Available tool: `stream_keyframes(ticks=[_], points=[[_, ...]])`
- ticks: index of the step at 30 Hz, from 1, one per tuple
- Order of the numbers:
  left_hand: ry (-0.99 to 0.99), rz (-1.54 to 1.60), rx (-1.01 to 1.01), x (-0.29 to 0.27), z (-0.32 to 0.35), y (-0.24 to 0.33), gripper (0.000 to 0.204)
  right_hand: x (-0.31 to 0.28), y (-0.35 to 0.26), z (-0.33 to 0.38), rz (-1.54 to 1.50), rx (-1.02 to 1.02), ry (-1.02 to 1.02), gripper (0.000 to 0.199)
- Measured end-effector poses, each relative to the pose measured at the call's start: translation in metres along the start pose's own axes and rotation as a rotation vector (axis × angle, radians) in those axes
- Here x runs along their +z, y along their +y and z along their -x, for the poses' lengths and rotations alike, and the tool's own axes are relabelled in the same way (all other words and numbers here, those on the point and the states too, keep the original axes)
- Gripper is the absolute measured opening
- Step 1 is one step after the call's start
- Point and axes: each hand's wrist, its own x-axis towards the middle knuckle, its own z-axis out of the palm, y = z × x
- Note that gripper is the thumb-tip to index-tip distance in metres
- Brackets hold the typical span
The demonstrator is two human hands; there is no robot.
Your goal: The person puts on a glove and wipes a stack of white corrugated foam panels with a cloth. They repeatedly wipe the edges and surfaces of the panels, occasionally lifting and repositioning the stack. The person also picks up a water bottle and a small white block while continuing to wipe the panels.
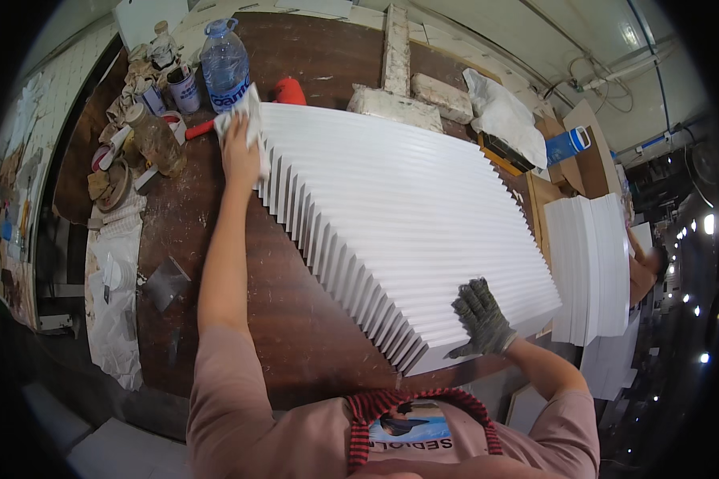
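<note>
A wide row of overlapping white panels (383,207) lies fanned in steps across the brown table. At the far left corner of the row, my bare left hand (238,153) grips a white cloth (253,120), which touches the panel ends there. My right hand (482,321), in a dark grey knit glove, rests flat with fingers spread on the panels at the near right end. Nothing shows in its grasp.
Left of the panels stand a large clear water bottle (224,64), cans (184,88) and a dirty jar (153,140). White-stained blocks (395,108) sit behind. More upright white panels (587,267) stand at right, near another person (641,267).
</note>
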Motion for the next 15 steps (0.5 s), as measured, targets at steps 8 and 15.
stream_keyframes(ticks=[8,15], points=[[-0.181,0.468,-0.454,-0.064,0.026,-0.019,0.044,-0.001,0.002,-0.001,0.007,-0.007,0.006,0.111],[-0.650,-0.160,-0.425,-0.050,0.148,0.152,0.063,-0.004,0.002,0.000,-0.005,0.012,-0.023,0.111]])
